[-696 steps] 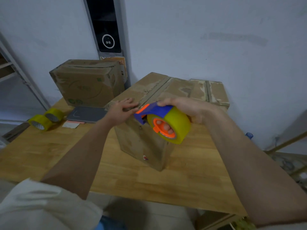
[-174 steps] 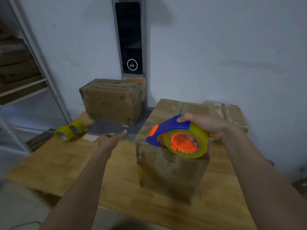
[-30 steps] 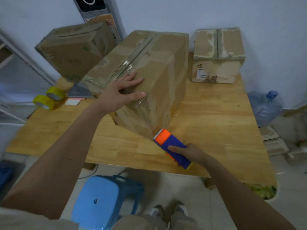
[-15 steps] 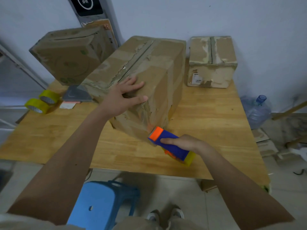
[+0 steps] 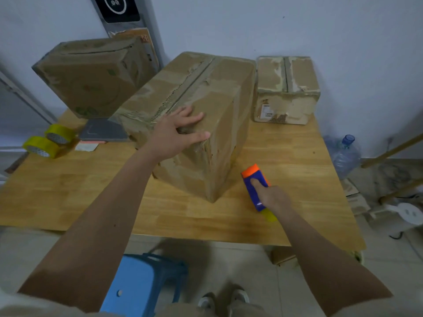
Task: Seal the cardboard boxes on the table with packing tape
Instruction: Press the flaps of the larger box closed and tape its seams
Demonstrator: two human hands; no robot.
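My left hand [image 5: 176, 133] flat on large worn brown cardboard box [image 5: 196, 124] at table centre. My right hand [image 5: 271, 197] grips blue-orange tape dispenser [image 5: 255, 184], now pulled clear, right of box; strip likely finished.

Left hand [image 5: 176, 133] presses box [image 5: 199, 124]; right hand [image 5: 271, 197] grips dispenser [image 5: 255, 181].

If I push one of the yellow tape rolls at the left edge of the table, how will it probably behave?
The yellow tape rolls lie tilted against each other, not flat, so a push would probably shift both. They are round, so one set on its rim may roll, perhaps off the table edge close by. Their hollow cores suggest they are fairly light.
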